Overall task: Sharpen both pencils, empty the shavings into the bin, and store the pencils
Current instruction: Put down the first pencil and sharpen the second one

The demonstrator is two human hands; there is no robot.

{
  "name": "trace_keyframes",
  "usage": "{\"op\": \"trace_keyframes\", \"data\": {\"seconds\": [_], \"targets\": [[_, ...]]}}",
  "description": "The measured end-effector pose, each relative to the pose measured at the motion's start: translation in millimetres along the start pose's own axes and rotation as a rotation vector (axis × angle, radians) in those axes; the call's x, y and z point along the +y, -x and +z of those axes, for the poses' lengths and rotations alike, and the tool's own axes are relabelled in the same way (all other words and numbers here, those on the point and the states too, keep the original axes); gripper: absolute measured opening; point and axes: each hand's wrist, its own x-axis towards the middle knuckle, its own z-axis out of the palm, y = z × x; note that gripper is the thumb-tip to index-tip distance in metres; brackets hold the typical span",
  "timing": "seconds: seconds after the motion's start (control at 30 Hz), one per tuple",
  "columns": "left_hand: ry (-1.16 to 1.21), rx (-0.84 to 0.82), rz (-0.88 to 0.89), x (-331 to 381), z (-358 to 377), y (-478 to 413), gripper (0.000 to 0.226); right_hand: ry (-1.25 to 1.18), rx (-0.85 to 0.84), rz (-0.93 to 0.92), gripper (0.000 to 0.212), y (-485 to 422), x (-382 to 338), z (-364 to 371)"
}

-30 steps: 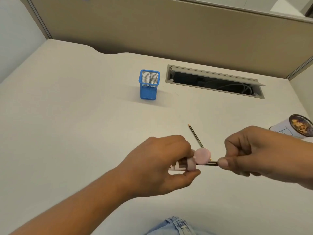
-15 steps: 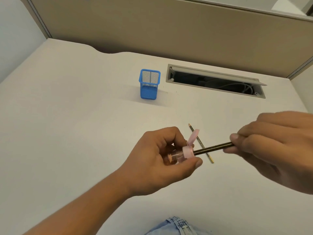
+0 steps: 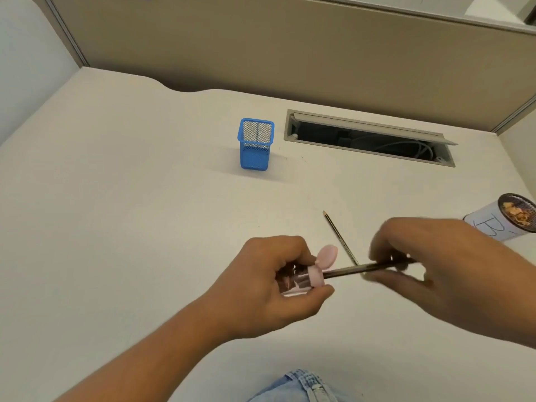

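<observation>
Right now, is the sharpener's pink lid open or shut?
Open. The pink lid stands flipped up off the sharpener, and a pencil is pushed into its mouth.

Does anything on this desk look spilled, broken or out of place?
Nothing spilled or broken. The grey cable hatch in the white desk stands open, showing cables. A thin dark pencil lies loose on it, outside the upright blue mesh pencil cup. The white bin of shavings at the right edge looks tilted, perhaps lens distortion.

White desk (image 3: 116, 227); open cable hatch (image 3: 362, 123) near beige partition (image 3: 261, 53); denim (image 3: 304, 387).
</observation>
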Motion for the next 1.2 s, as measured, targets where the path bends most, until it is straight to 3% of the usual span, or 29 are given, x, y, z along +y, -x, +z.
{"op": "trace_keyframes", "data": {"seconds": [0.1,0.2,0.27,0.33,0.43,0.47,0.53,0.67,0.9,1.03,1.2], "targets": [[0.401,-0.013,-0.184,5,1,-1,0.022,0.288,0.282,-0.347,0.027,-1,5,-1],[0.616,-0.033,-0.260,8,2,-3,0.022,0.356,0.403,-0.370,0.029,-7,3,-2],[0.555,0.002,-0.239,6,3,-3,0.025,0.302,0.294,-0.288,0.029,-5,0,2],[0.282,0.049,-0.108,0,3,-2,0.024,0.154,0.101,0.002,0.029,-7,-9,3],[-0.201,-0.015,0.206,-12,-2,-1,0.026,-0.424,-0.277,0.468,0.030,-15,-15,0],[-0.236,-0.059,0.241,-13,-2,-1,0.026,-0.597,-0.379,0.555,0.033,-17,-14,-1],[-0.205,-0.081,0.242,-15,0,2,0.025,-0.673,-0.480,0.578,0.035,-19,-11,0],[-0.028,0.001,0.109,-22,8,7,0.021,-0.324,-0.409,0.413,0.031,-17,-17,0],[0.060,0.010,0.048,-24,10,6,0.013,0.062,-0.235,0.226,0.067,-9,-24,-1],[0.148,0.043,-0.029,-29,5,6,0.009,0.024,-0.106,0.218,0.064,-5,-12,1],[0.210,0.085,-0.070,-32,6,8,0.009,-0.139,-0.074,0.336,0.040,-2,-11,2]]}}
